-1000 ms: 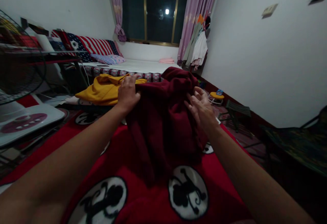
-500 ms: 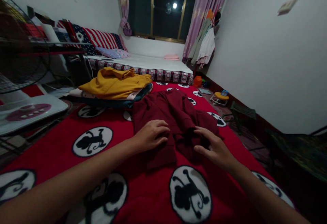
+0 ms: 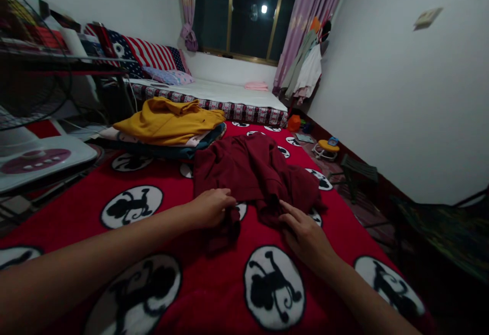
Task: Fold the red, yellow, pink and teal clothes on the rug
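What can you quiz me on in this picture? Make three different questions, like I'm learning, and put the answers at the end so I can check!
1. Pick one. Which thing are the left hand and right hand touching?
A) the pink cloth on the bed
B) the dark red garment
C) the white garment hanging near the wall

2. True or false? The yellow garment lies on top of other cloth.

3. Fill in the blank. The curtains beside the window are ____ in color.

Key: 1: B. 2: True. 3: purple.
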